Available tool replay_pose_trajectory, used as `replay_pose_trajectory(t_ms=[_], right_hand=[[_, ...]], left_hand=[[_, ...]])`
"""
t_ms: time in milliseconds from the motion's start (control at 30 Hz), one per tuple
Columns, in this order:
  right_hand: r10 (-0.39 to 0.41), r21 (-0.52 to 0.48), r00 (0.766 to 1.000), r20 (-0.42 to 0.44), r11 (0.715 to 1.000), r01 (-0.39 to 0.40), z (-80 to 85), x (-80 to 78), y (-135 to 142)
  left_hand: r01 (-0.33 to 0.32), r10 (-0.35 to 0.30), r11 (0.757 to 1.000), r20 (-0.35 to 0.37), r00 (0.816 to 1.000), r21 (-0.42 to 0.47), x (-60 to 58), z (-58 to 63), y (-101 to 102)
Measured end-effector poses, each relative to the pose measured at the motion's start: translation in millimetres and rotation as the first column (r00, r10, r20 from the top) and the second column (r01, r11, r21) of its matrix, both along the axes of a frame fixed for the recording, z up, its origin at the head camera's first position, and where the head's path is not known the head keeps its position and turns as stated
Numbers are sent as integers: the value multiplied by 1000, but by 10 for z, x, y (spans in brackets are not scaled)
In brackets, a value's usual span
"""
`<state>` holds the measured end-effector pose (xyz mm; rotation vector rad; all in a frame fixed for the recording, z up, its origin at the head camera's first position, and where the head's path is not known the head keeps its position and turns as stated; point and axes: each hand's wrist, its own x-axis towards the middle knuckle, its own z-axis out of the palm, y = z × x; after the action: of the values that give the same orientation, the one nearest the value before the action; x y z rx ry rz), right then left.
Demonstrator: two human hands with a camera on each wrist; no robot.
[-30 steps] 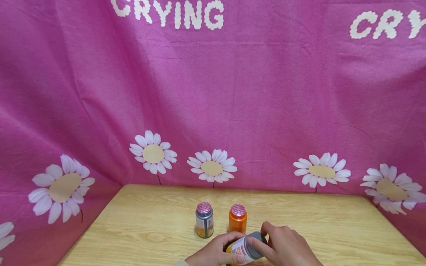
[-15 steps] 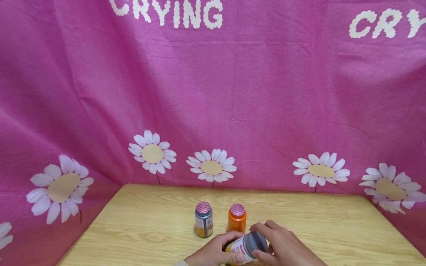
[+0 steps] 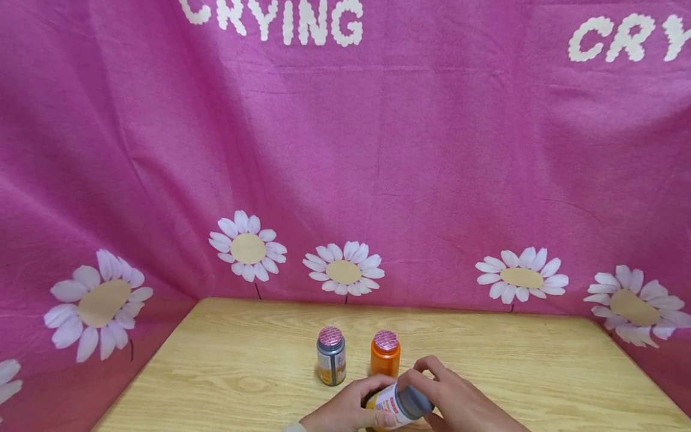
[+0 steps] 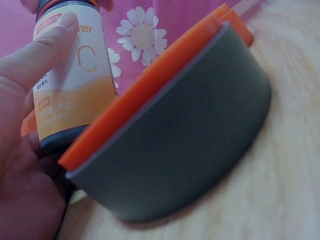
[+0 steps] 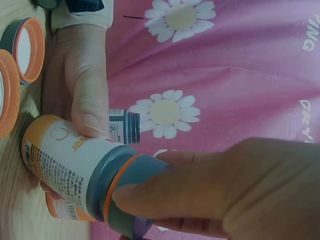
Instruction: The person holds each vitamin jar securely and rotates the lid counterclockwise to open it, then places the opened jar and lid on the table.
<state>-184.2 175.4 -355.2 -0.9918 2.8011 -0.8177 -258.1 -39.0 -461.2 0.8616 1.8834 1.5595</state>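
Note:
Tilted with its cap toward the right, a grey supplement bottle point(image 3: 384, 403) with a white and yellow label is at the head view's bottom. My left hand point(image 3: 349, 408) grips its body, the thumb lying across the label point(image 4: 52, 37). My right hand point(image 3: 459, 396) holds the dark grey cap point(image 5: 142, 167), pinching it between thumb and fingers. In the right wrist view an orange ring point(image 5: 117, 180) shows between cap and bottle. Behind stand a grey bottle point(image 3: 332, 363) and an orange bottle point(image 3: 385, 362), both uncapped with pink foil seals on top.
Two loose caps with orange linings lie on the wooden table point(image 3: 243, 360): one cap point(image 5: 30, 50) partly behind another cap point(image 5: 9, 95). One grey cap point(image 4: 175, 130) looms large beside the left hand. A pink daisy-print cloth point(image 3: 432, 150) hangs behind the table.
The right hand's fingers have shifted around the cap, moving off and regripping it farther left. The left hand and its bottle have stayed in place, as have the two standing bottles.

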Motion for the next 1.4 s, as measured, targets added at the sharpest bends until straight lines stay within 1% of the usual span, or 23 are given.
replay_pose_trajectory(t_ms=[67, 167, 267, 333, 400, 500, 533, 600, 667, 733, 833, 933, 1000, 1067, 1167, 1233, 1267, 1300, 1333, 1400], right_hand=[[-8, 0, 1000, 5, 1000, 8, 1, -1, 2], [-22, 15, 999, -29, 1000, 23, 4, 2, 2], [-36, 24, 997, -66, 999, 37, 16, 11, 6], [-37, 20, 994, -106, 999, 40, 23, 17, 14], [-31, 15, 985, -169, 999, 34, 24, 20, 29], [-32, 10, 963, -269, 999, 36, 24, 28, 57], [-38, 13, 959, -280, 999, 43, 27, 29, 70], [-50, 19, 966, -254, 998, 56, 36, 27, 94], [-75, 25, 984, -164, 996, 81, 53, 23, 113], [-100, 38, 992, -82, 994, 104, 70, 19, 134], [-124, 42, 992, -37, 991, 126, 83, 26, 162], [-134, 53, 989, -70, 989, 138, 89, 38, 203], [-135, 67, 989, -64, 988, 139, 90, 39, 237], [-132, 84, 991, -22, 988, 133, 88, 34, 277], [-123, 110, 989, 86, 988, 113, 61, 30, 348], [-103, 104, 984, 144, 991, 89, -35, 1, 430], [-76, 92, 986, 146, 994, 63, -137, -36, 486], [-59, 85, 984, 166, 995, 45, -311, -111, 571], [-31, 70, 984, 177, 997, 19, -556, -227, 674], [35, 33, 976, 214, 999, -43, -1048, -460, 853]], left_hand=[[0, 0, 1000, -11, 1000, 1, 1, 0, 1], [5, -5, 1000, -19, 1000, 4, 2, -6, 4], [11, -11, 1000, -6, 1000, 8, -3, -17, 4], [13, -13, 1000, -4, 1000, 9, -11, -29, 0], [14, -14, 1000, -1, 1000, 9, -21, -40, -7], [18, -18, 1000, -9, 1000, 16, -34, -51, -16], [19, -19, 1000, -13, 1000, 18, -35, -51, -18], [19, -19, 1000, -11, 1000, 21, -34, -50, -20], [15, -15, 1000, -3, 1000, 21, -26, -46, -21], [9, -9, 1000, 6, 1000, 19, -18, -43, -19], [2, -2, 1000, 19, 1000, 19, -10, -39, -18], [-6, 5, 1000, 19, 1000, 24, -10, -34, -14], [-3, 3, 999, 12, 1000, 34, -11, -29, -10], [7, -6, 999, -9, 1000, 50, -11, -23, -2], [34, -30, 997, -62, 998, 70, -2, -11, 8], [50, -44, 996, -92, 995, 75, 7, 15, 17], [59, -51, 996, -106, 993, 74, 12, 34, 24], [67, -58, 995, -118, 991, 71, 14, 56, 32], [74, -65, 995, -126, 990, 69, 15, 82, 45], [81, -74, 995, -117, 990, 56, 14, 139, 77]])
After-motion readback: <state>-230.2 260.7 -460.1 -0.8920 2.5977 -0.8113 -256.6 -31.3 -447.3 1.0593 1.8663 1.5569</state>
